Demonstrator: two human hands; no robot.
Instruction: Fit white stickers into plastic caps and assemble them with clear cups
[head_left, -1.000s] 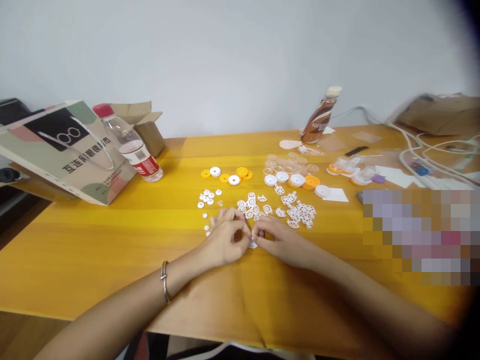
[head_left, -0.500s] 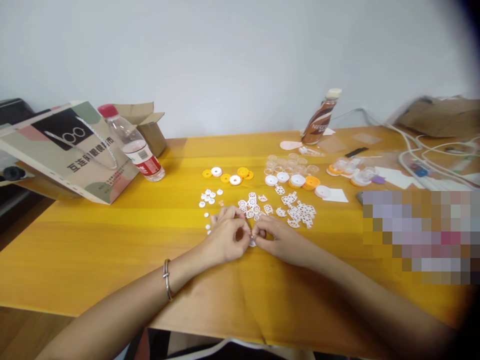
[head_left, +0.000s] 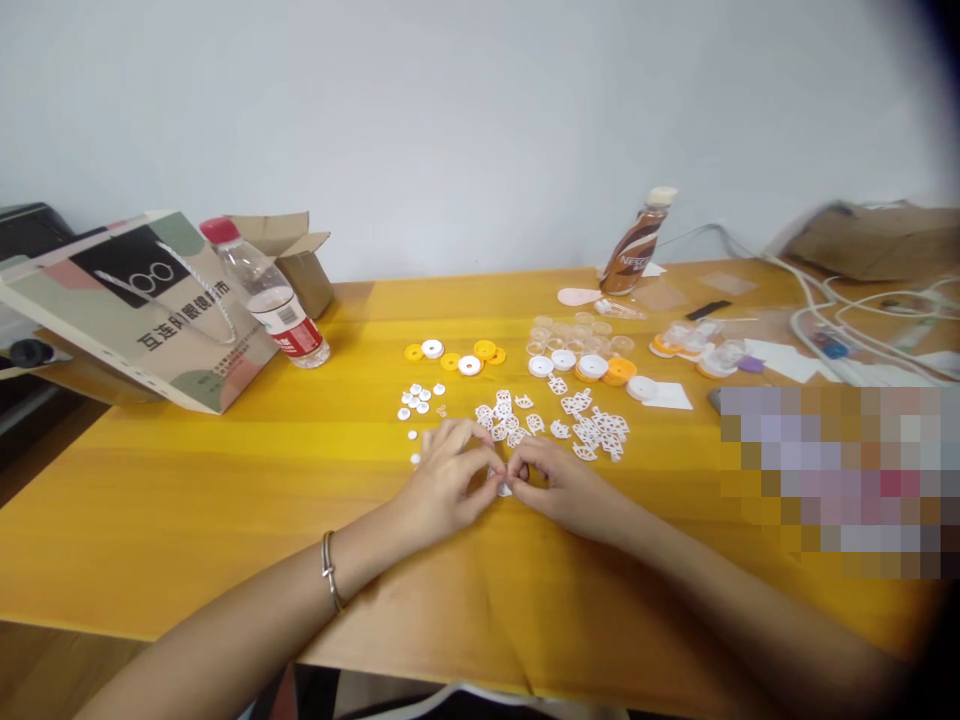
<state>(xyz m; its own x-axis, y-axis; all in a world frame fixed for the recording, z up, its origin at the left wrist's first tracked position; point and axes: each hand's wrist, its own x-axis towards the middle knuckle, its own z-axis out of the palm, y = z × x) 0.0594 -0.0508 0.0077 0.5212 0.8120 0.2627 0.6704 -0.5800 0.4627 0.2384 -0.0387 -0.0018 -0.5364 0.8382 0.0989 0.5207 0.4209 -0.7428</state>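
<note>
While both hands meet at the centre of the frame, the left hand point(head_left: 444, 482) and the right hand point(head_left: 561, 482) close thumb and forefinger on one small white piece point(head_left: 504, 488) between their tips. The piece sits low over the yellow table point(head_left: 187, 500), just below the middle of the picture (it is too small to tell its shape). The other fingers of each hand curl loosely inward, and a metal bracelet point(head_left: 328, 572) circles the left wrist.

Just above the hands lies a scatter of white lattice pieces point(head_left: 585, 428), with a cluster of small white discs point(head_left: 417, 398) to its left. Higher still runs a row of yellow and white rings point(head_left: 459, 356), and to the right of it stand clear cups point(head_left: 577, 332) beside stacked white and orange caps point(head_left: 606, 368).

At the upper left a paper bag point(head_left: 142, 305) leans with a water bottle point(head_left: 271, 298) against it, touching, and a cardboard box point(head_left: 298, 255) stands behind. A brown drink bottle point(head_left: 636, 245) stands at the far edge, upper right of centre. White cables point(head_left: 840, 310) trail across the right side.
</note>
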